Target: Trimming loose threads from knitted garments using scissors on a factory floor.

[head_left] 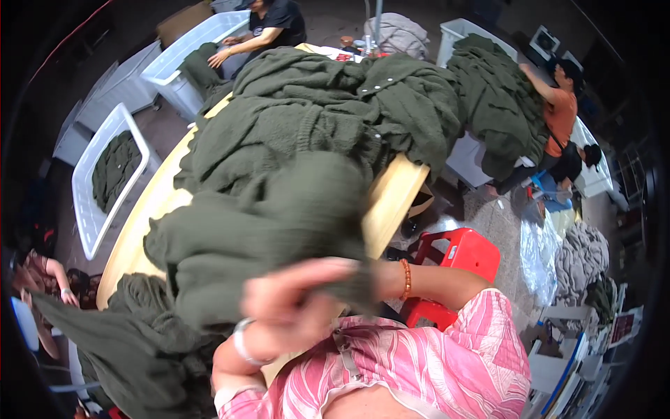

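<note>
A dark green knit garment (272, 230) lies bunched in front of me, its upper part smeared by motion. My left hand (286, 304), with a white bangle at the wrist, is at the garment's near edge. Its fingers are too blurred to show whether they grip the cloth. From the right comes my right hand (382, 281), with an orange bead bracelet behind it. Green fabric and blur hide its fingers, at the garment's near right side. Beyond lies a large heap of similar green knitwear (293, 126), with a row of light buttons on one piece.
The heap covers much of a pale wooden table (150, 209). A red plastic stool (467, 255) stands close to my right arm. White tubs (146, 157) with green knitwear stand left. More green cloth (174, 363) lies at lower left. Other people (279, 28) work around the table.
</note>
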Demonstrator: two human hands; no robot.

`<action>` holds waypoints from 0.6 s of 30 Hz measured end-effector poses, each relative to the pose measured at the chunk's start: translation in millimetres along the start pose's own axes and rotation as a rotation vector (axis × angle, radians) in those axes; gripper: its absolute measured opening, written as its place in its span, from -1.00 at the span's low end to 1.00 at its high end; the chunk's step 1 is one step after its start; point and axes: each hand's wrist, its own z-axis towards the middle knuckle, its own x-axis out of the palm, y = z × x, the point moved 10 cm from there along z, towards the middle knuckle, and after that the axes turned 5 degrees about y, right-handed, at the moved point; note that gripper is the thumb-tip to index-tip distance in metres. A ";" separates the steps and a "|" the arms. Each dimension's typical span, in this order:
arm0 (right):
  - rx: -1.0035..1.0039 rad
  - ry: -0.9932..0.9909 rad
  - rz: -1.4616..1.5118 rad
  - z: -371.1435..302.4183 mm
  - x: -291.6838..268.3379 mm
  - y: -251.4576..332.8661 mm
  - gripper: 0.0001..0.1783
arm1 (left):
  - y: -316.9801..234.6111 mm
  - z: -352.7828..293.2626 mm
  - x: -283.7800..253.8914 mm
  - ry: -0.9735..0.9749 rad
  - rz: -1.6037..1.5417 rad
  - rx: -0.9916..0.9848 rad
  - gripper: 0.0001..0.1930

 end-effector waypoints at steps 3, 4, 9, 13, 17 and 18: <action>0.075 -0.009 -0.158 11.3 -2.5 1.9 -0.68 | -29.0 9.1 70.5 0.238 -0.259 0.204 -0.62; 0.122 -0.018 -0.238 13.4 -6.9 -3.2 -0.67 | -32.4 2.5 78.0 0.194 -0.258 0.307 -0.61; 0.380 -0.079 -0.648 -2.7 -105.1 -51.9 -0.61 | -18.9 6.5 90.8 0.196 -0.195 0.383 -0.65; 0.546 -0.100 -0.933 -65.8 -234.6 -105.0 -0.56 | -1.0 55.7 111.9 0.127 -0.113 0.405 -0.76; 0.690 -0.133 -1.204 -163.3 -409.3 -176.0 -0.51 | 17.4 149.7 130.0 -0.052 -0.147 0.589 -0.78; 0.729 -0.143 -1.270 -175.1 -453.5 -200.7 -0.50 | 30.0 178.8 136.2 -0.115 -0.138 0.613 -0.77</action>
